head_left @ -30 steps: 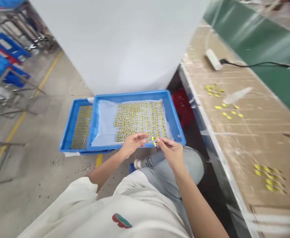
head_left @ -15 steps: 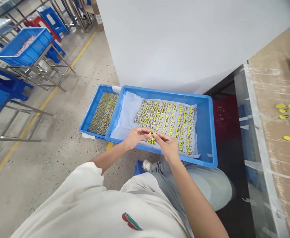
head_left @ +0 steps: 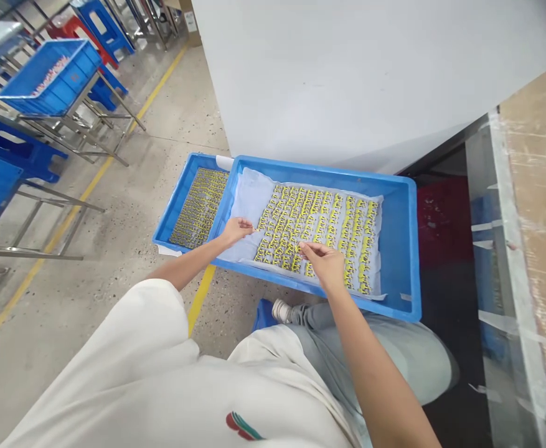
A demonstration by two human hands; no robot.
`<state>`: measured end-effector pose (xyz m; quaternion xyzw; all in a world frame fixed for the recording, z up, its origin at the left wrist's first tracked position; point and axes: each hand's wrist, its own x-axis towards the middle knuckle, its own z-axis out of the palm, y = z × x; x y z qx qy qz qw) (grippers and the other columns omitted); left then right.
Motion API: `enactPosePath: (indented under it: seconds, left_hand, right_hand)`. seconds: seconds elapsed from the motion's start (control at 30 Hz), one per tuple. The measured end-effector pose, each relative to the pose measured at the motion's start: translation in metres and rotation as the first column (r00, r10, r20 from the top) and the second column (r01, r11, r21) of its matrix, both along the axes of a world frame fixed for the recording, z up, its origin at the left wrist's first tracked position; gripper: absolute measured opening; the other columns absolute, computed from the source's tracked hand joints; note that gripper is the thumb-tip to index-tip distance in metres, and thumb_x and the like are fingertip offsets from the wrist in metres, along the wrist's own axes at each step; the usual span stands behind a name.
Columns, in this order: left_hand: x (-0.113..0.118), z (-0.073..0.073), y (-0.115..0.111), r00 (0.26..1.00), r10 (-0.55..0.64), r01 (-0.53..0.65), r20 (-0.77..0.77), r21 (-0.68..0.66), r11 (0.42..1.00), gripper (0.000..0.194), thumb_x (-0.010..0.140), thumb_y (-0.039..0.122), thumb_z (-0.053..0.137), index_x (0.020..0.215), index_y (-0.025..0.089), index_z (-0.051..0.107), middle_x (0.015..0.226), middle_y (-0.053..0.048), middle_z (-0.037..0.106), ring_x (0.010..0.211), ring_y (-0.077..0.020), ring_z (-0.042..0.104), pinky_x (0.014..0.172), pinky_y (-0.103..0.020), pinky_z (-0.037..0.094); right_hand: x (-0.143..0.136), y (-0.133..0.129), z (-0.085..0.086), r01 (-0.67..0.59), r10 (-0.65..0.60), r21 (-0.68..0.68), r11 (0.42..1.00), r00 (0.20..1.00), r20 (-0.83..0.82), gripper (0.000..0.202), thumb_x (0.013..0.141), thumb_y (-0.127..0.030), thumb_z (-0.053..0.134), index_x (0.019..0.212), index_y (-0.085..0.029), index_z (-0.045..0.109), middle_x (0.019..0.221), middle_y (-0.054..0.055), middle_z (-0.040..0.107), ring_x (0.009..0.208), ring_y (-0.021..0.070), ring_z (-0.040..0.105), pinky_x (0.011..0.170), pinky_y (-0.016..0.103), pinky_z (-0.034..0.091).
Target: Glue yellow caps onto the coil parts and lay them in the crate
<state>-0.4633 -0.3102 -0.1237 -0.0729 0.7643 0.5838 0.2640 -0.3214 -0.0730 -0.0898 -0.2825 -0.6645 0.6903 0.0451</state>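
- Your right hand [head_left: 323,262] has its thumb and finger pinched close, and it seems to hold a small yellow piece [head_left: 299,247].
- Your left hand [head_left: 238,230] has its fingers close together by the left edge of the yellow rows [head_left: 309,205]. I cannot tell if it holds anything.
- The yellow rows lie on a white sheet [head_left: 249,199] inside the big blue tray [head_left: 413,236].
- You look to be handling the little pieces one by one, right over the rows.
- The next move calls for a soft pinch and a slow hand, so the neat rows don't get bumped.
- Your shirt [head_left: 127,373] has a red and green mark [head_left: 243,427], with no words I can read.
- The far box [head_left: 194,36] has a white label [head_left: 190,21], too small to read.
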Motion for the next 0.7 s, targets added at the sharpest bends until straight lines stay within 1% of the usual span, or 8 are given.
enactPosePath:
  seconds: [0.07,0.13,0.17,0.23,0.3,0.43,0.57,0.7]
  left_hand:
    - [-0.004,-0.014,0.002,0.999,-0.034,0.036,0.024,-0.084,0.996,0.026,0.063,0.018,0.080,0.083,0.011,0.064,0.073,-0.002,0.065,0.064,-0.0099,0.058,0.061,-0.024,0.047]
    - [-0.004,-0.025,0.008,0.996,-0.073,0.080,0.054,-0.146,0.986,0.020,0.072,0.021,0.074,0.085,0.011,0.063,0.076,-0.002,0.064,0.066,-0.0104,0.059,0.063,-0.026,0.049]
    - [-0.003,-0.029,0.012,0.994,-0.090,0.100,0.065,-0.171,0.980,0.018,0.078,0.024,0.070,0.087,0.011,0.062,0.080,-0.002,0.064,0.069,-0.0109,0.060,0.065,-0.027,0.051]
    - [-0.001,-0.037,0.018,0.990,-0.115,0.130,0.083,-0.207,0.970,0.021,0.086,0.030,0.061,0.096,0.012,0.062,0.091,-0.004,0.064,0.078,-0.0128,0.062,0.070,-0.031,0.053]
    - [-0.001,-0.043,0.022,0.987,-0.129,0.148,0.096,-0.229,0.962,0.027,0.089,0.033,0.057,0.106,0.013,0.060,0.102,-0.006,0.063,0.087,-0.0153,0.062,0.075,-0.034,0.054]
    - [-0.001,-0.047,0.024,0.984,-0.137,0.160,0.110,-0.242,0.957,0.032,0.089,0.035,0.056,0.114,0.014,0.058,0.111,-0.008,0.061,0.095,-0.0179,0.062,0.080,-0.038,0.054]
    - [-0.002,-0.047,0.023,0.986,-0.128,0.151,0.106,-0.246,0.957,0.032,0.089,0.035,0.056,0.114,0.014,0.057,0.110,-0.008,0.062,0.093,-0.0173,0.062,0.079,-0.037,0.054]
    - [-0.005,-0.045,0.021,0.987,-0.134,0.153,0.089,-0.254,0.955,0.031,0.089,0.035,0.056,0.110,0.013,0.059,0.105,-0.007,0.063,0.088,-0.0160,0.062,0.076,-0.035,0.054]
  right_hand:
    - [-0.003,0.001,-0.010,-0.018,0.019,-0.025,1.000,1.000,0.015,0.043,0.061,-0.050,0.080,0.086,-0.015,0.073,0.076,0.008,0.073,0.071,0.0199,0.069,0.072,0.036,0.059]
    - [-0.008,-0.001,-0.017,-0.051,0.052,-0.048,0.998,0.998,0.028,0.044,0.060,-0.049,0.079,0.088,-0.016,0.073,0.080,0.008,0.074,0.075,0.0207,0.070,0.077,0.037,0.059]
    - [-0.010,-0.003,-0.020,-0.069,0.071,-0.055,0.996,0.997,0.034,0.044,0.061,-0.049,0.079,0.089,-0.016,0.073,0.081,0.008,0.074,0.077,0.0209,0.071,0.079,0.037,0.059]
    - [-0.015,-0.006,-0.026,-0.105,0.107,-0.050,0.993,0.993,0.049,0.043,0.062,-0.048,0.077,0.091,-0.016,0.072,0.082,0.008,0.074,0.079,0.0210,0.071,0.079,0.036,0.059]
    - [-0.021,-0.011,-0.031,-0.131,0.132,-0.012,0.991,0.989,0.074,0.040,0.064,-0.047,0.075,0.091,-0.017,0.073,0.080,0.007,0.074,0.077,0.0209,0.071,0.075,0.034,0.059]
    - [-0.035,-0.021,-0.040,-0.166,0.147,0.135,0.977,0.979,0.140,0.034,0.065,-0.045,0.074,0.085,-0.018,0.074,0.077,0.006,0.074,0.073,0.0203,0.069,0.070,0.032,0.056]
    - [-0.054,-0.037,-0.044,-0.224,0.176,0.258,0.940,0.965,0.196,0.033,0.064,-0.047,0.073,0.081,-0.019,0.074,0.076,0.004,0.074,0.070,0.0193,0.068,0.069,0.031,0.053]
    - [-0.070,-0.052,-0.047,-0.271,0.193,0.348,0.897,0.950,0.244,0.030,0.068,-0.046,0.069,0.081,-0.019,0.074,0.077,0.005,0.074,0.069,0.0187,0.067,0.069,0.030,0.051]
